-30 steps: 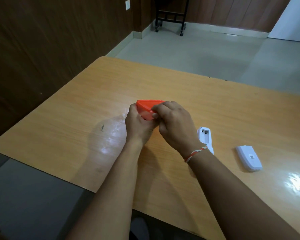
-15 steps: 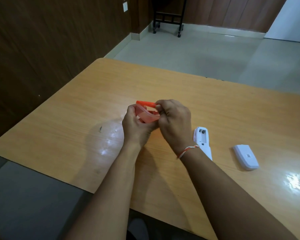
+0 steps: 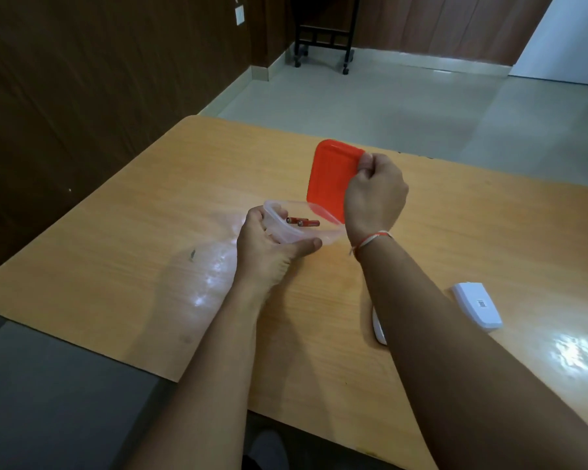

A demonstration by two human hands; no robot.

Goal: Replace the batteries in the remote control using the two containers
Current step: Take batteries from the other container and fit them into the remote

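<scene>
My right hand (image 3: 375, 195) is pinching the red lid (image 3: 330, 179) clear; my left hand (image 3: 269, 239) is gripping the clear container (image 3: 287, 228). Two red batteries (image 3: 302, 221) are lying beside my left fingertips, with fitting them into the remote control (image 3: 379, 329) seemingly still ahead.

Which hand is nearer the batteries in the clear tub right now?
Left. The left hand grips the clear tub holding the batteries; the right hand is raised beside it, holding the red lid.

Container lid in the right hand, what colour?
Solid orange-red; the lid is off the clear container, pinched by the right hand. Head view.
</scene>
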